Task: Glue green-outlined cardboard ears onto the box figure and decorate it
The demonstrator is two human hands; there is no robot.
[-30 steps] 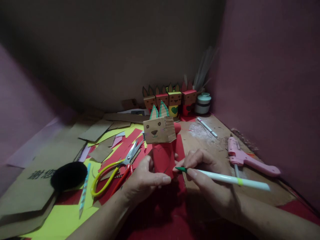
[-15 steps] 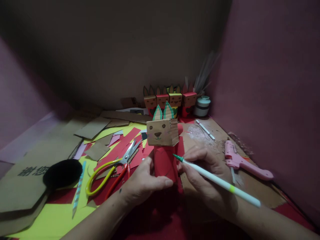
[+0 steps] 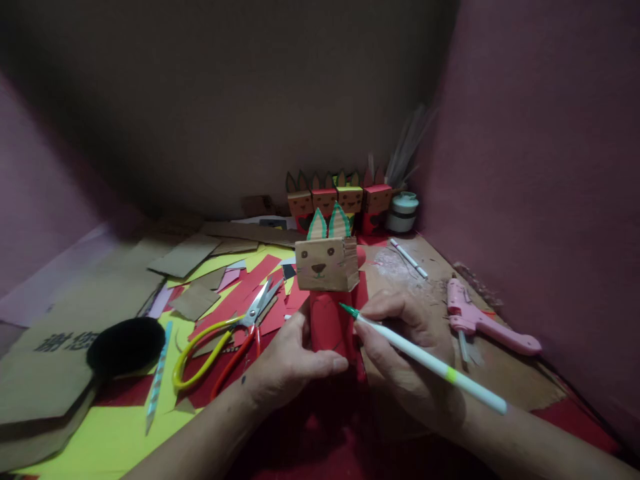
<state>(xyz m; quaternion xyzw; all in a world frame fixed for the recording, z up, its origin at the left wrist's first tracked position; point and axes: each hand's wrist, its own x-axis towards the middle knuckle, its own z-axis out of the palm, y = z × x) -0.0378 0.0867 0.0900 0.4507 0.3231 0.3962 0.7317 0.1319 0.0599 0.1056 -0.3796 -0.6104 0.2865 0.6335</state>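
My left hand (image 3: 295,363) grips the red paper tube body of a cardboard animal figure (image 3: 320,267), its thumb across the lower front. The figure stands upright, with a boxy head, a drawn face and two ears edged in green. Faint dark curved lines show on the red tube. Between the thumb and fingers of my right hand (image 3: 400,340) is a white marker (image 3: 430,367) with a green tip. That tip is at the upper right of the red tube; whether it touches the paper I cannot tell.
Scissors (image 3: 235,340) with yellow and red handles lie left among paper scraps, near a striped pencil (image 3: 159,377) and a round black object (image 3: 127,348). A pink glue gun (image 3: 483,323) lies right, with a capped marker (image 3: 409,259) beyond. Several similar figures (image 3: 337,200) and a jar (image 3: 403,212) stand behind.
The marker in my right hand has moved slightly left, its green tip now further over the red tube's front. My left hand keeps its hold on the figure.
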